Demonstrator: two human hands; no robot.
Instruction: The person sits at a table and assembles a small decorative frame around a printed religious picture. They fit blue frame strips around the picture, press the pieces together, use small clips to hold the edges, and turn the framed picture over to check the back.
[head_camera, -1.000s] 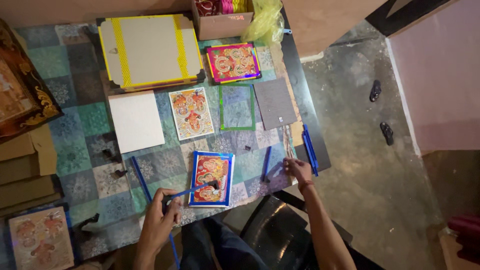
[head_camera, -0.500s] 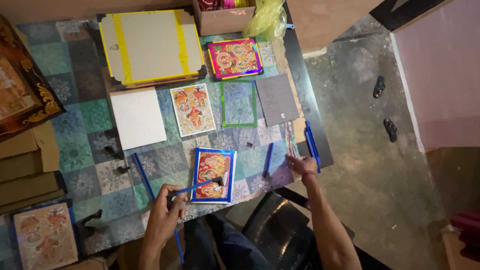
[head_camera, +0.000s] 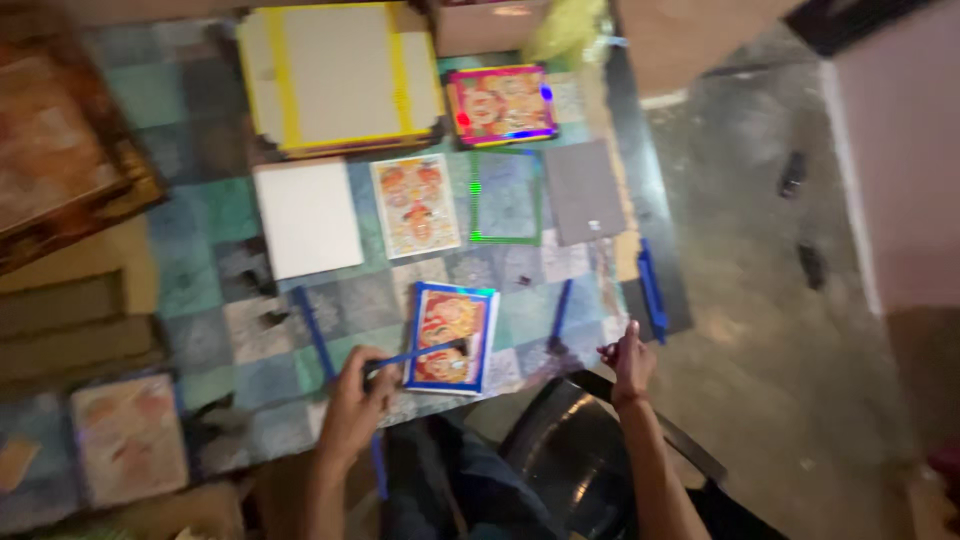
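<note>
Only the person's forearms, hands and lap show from the head camera, and the picture is blurred by motion. Both forearms are bare from the lower edge of the frame up to the wrists; no sleeve reaches into view on either side. The left hand and the right hand are bare as well, without gloves. Whether a ring, a watch or a band is worn cannot be told through the blur. Between the arms the legs are clad in dark blue-grey trousers, a cloth that looks like denim, with soft folds showing across the thighs.
</note>
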